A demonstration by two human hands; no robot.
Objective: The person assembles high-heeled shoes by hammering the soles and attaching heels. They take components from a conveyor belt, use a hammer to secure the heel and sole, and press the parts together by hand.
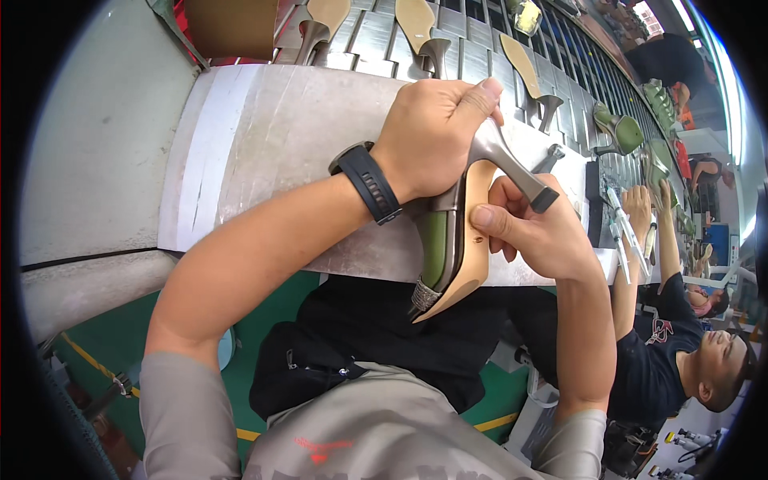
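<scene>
I see a high-heeled shoe (452, 240) with an olive-green upper, a tan sole, a metallic grey heel with a black tip, and a silvery glittering toe. My left wrist carries a black watch (366, 181). The table (264, 136) is pale grey, streaked white along its left edge. More tan-soled shoes (418, 28) lie beyond its far edge, and green ones (620, 128) toward its far right corner.

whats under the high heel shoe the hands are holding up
Under the high heel shoe, held by the left hand and right hand, lies the grey worktable; whatever lies directly beneath is covered.
</scene>
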